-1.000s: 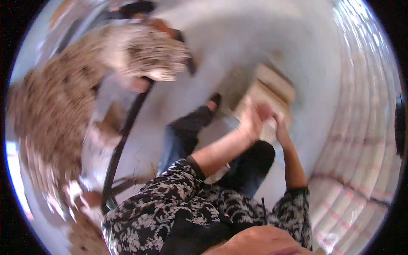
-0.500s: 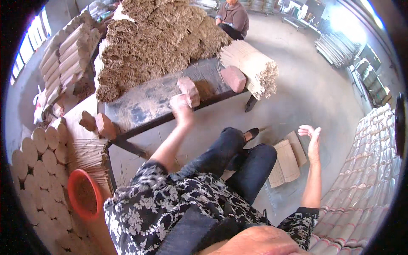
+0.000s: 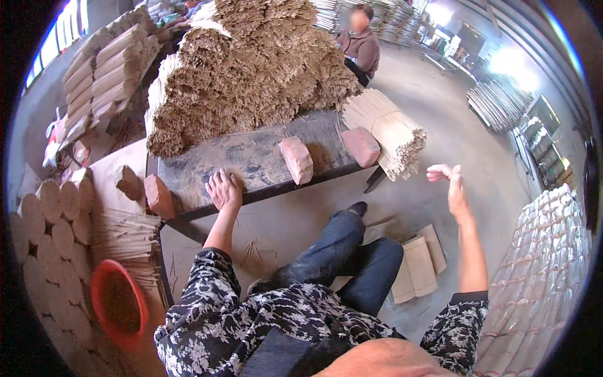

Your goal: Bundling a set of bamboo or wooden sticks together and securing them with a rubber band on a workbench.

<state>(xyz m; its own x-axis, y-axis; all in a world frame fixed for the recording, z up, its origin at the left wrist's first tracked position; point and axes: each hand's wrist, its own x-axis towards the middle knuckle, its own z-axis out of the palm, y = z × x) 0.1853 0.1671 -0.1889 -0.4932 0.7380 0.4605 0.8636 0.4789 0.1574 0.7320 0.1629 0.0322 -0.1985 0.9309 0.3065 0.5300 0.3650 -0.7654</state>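
My left hand [image 3: 225, 190] lies flat with spread fingers near the front edge of a dark, dusty low table [image 3: 217, 154]. It holds nothing. My right hand [image 3: 450, 181] is raised in the air over the floor, fingers stretched to the left and thumb up, with nothing in it. To its left, a bundle of pale thin sticks [image 3: 392, 135] juts past the table's right end. A reddish brick [image 3: 360, 147] rests against the bundle, and another brick [image 3: 295, 159] sits at the table's front edge. A big heap of brown sticks [image 3: 251, 75] covers the table's back.
At the left stand a red bowl [image 3: 119, 298], loose pale sticks [image 3: 129, 235], two more bricks [image 3: 159, 196] and stacked round bundles [image 3: 50, 217]. Flattened cardboard [image 3: 414, 270] lies by my knees. Wrapped bundles [image 3: 534, 270] line the right. Another person [image 3: 363, 47] sits beyond the heap.
My left hand has left the front-edge brick and moved left onto the bare tabletop. My right hand stays raised, shifted slightly left. The view has tilted up a little.
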